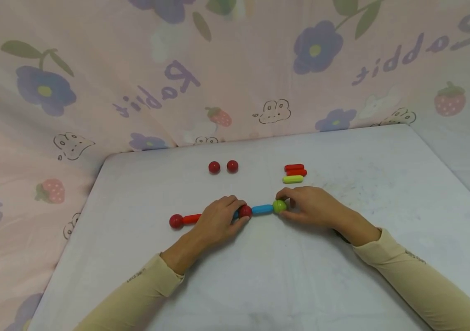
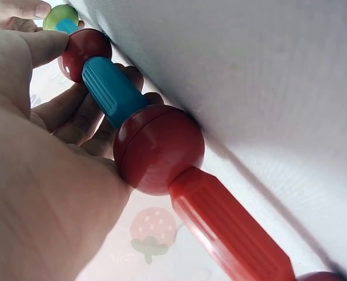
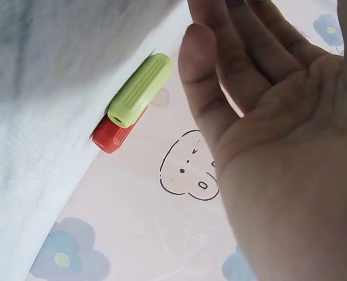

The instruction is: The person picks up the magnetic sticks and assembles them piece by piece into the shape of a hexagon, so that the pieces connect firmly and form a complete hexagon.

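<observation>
A chain of balls and rods lies across the white table. From the left it runs red end ball (image 1: 176,221), red rod (image 1: 192,219), a red middle ball (image 2: 158,149) that the hand hides from the head camera, blue rod (image 2: 112,88), second red middle ball (image 1: 245,211), another blue rod (image 1: 262,209) and green ball (image 1: 279,206). My left hand (image 1: 219,220) pinches the second red middle ball between thumb and fingers, its palm over the chain. With thumb and fingertips my right hand (image 1: 311,207) grips the green ball at the right end.
Two loose red balls, a left one (image 1: 214,167) and a right one (image 1: 232,166), sit behind the chain. Further right lie two red rods (image 1: 294,168) and a yellow-green rod (image 1: 293,179). A printed cloth (image 1: 243,69) hangs behind the table (image 1: 135,184).
</observation>
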Demonstrator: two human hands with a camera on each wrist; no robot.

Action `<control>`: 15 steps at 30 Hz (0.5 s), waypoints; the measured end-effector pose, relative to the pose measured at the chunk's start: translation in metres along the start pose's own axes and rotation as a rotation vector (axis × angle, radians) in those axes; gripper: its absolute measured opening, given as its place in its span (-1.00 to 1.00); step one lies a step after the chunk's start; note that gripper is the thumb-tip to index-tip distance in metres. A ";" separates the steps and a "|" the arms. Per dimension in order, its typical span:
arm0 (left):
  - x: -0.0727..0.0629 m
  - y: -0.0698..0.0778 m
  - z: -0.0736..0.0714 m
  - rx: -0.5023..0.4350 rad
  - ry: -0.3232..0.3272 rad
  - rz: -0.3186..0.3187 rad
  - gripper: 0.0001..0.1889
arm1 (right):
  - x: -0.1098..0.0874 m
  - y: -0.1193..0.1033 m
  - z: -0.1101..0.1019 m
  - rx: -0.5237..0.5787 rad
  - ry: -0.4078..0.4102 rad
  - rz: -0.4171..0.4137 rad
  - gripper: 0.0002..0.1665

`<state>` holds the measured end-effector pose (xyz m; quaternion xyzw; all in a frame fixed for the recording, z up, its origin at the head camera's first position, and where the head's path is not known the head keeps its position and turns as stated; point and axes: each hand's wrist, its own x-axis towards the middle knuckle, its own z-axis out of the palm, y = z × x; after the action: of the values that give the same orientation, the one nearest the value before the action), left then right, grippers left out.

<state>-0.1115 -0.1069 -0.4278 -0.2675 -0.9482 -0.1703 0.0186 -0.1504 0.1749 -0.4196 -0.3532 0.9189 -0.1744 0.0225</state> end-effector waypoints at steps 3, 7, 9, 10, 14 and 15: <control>0.000 0.000 0.000 0.010 -0.002 0.005 -0.58 | -0.001 0.001 -0.001 0.005 -0.010 0.005 -0.59; 0.000 0.001 -0.001 0.012 0.000 0.007 -0.58 | -0.002 0.004 -0.006 0.007 -0.037 0.029 -0.56; 0.000 0.001 -0.001 0.007 -0.001 0.003 -0.58 | -0.002 0.008 -0.011 -0.007 -0.043 0.043 -0.54; 0.000 0.002 -0.002 0.003 -0.004 0.001 -0.57 | -0.002 0.010 -0.014 -0.011 -0.039 0.051 -0.53; -0.001 0.001 -0.001 -0.001 -0.006 0.001 -0.57 | 0.000 0.026 -0.024 -0.064 0.026 0.071 -0.54; -0.001 0.001 -0.001 0.001 -0.006 0.002 -0.57 | 0.000 0.030 -0.025 -0.079 0.046 0.072 -0.55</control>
<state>-0.1100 -0.1069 -0.4265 -0.2691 -0.9480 -0.1690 0.0159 -0.1737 0.2027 -0.4066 -0.3162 0.9375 -0.1454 -0.0061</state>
